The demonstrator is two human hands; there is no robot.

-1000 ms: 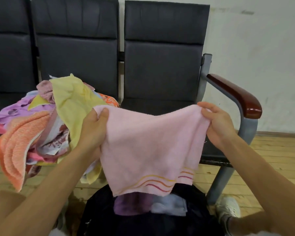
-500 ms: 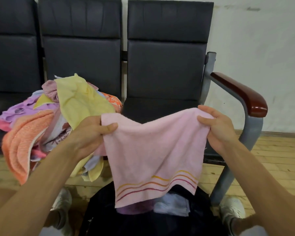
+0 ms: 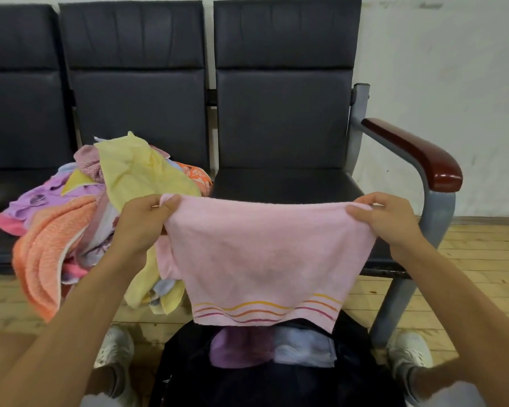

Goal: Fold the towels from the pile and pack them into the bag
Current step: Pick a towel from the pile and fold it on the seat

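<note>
2 hands: left hand (image 3: 141, 227), right hand (image 3: 386, 221). 1 pink towel (image 3: 262, 259). 1 pile (image 3: 71, 218) of loose towels, count unclear. 1 black bag (image 3: 276, 387) with 2 folded towels: purple towel (image 3: 238, 348), pale blue towel (image 3: 304, 348). 3 dark seats: left seat (image 3: 18, 89), middle seat (image 3: 135, 89), right seat (image 3: 285, 89). 1 armrest (image 3: 415, 154). 2 white shoes: left shoe (image 3: 115, 348), right shoe (image 3: 409, 349).

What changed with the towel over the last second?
The left hand rolled from fingers-up to sideways, and with the right hand drew the top edge of the pink striped-hem towel straighter. Both still pinch its corners; the colourful towel pile and black bag stayed put.
</note>
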